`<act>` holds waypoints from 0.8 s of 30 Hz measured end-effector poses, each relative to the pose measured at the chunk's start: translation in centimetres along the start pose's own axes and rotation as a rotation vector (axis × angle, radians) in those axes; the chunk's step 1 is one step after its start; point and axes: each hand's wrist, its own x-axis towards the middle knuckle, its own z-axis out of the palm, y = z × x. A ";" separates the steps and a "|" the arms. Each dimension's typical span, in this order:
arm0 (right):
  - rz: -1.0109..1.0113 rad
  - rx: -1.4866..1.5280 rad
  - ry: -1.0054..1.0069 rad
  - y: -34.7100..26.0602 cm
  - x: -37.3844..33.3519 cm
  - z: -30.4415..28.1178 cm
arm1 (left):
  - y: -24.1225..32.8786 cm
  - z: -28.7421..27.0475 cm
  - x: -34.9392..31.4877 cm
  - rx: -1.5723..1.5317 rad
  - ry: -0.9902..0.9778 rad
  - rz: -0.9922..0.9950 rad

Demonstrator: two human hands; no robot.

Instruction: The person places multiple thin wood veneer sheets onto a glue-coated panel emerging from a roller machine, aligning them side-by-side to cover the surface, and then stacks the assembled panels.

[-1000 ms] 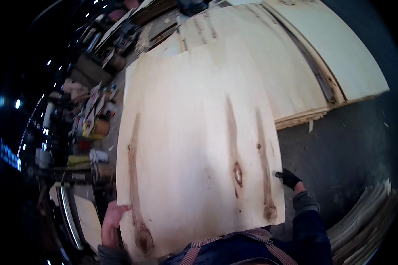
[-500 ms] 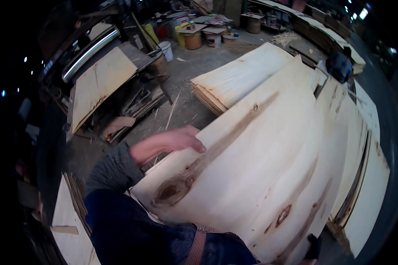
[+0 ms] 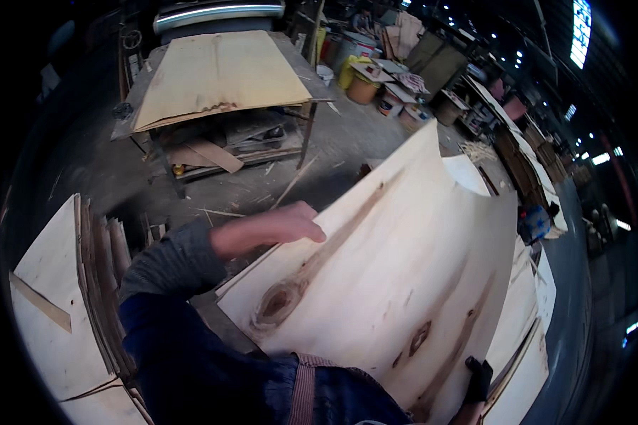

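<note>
A large pale wood veneer sheet (image 3: 376, 276) with brown knots and dark streaks spans the space in front of my body, tilted and bowed, its far corner raised. At its left edge my left hand (image 3: 283, 225) is closed, thumb on the upper face and fingers hidden beneath. My right hand (image 3: 478, 379), in a dark glove, grips the right edge near my body; part of it is hidden by the sheet. More veneer sheets (image 3: 528, 354) lie in a pile at the right, partly covered by the one I hold.
Ahead to the left, a table (image 3: 301, 67) carries yellowish sheets (image 3: 223, 67) before a machine with a shiny roller (image 3: 220, 14). A veneer stack (image 3: 49, 283) stands at my left. Buckets (image 3: 361, 88) and wood scraps (image 3: 290, 183) lie on the floor beyond. Another person (image 3: 535, 223) is at far right.
My view has turned left, bringing the table and left stack further into sight. The held sheet has swung away from the right pile and bows more, both hands still on it.
</note>
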 end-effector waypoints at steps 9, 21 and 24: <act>-0.303 0.095 -0.336 -10.4 10.1 17.4 | -2.4 -13.0 -9.8 -0.171 0.455 -0.044; -0.452 0.262 -0.863 -32.9 22.1 51.3 | 1.7 -30.1 -9.6 -0.100 0.943 -0.130; -0.452 0.205 -0.929 -34.1 24.5 53.8 | 0.4 -28.8 -8.9 -0.236 0.998 -0.196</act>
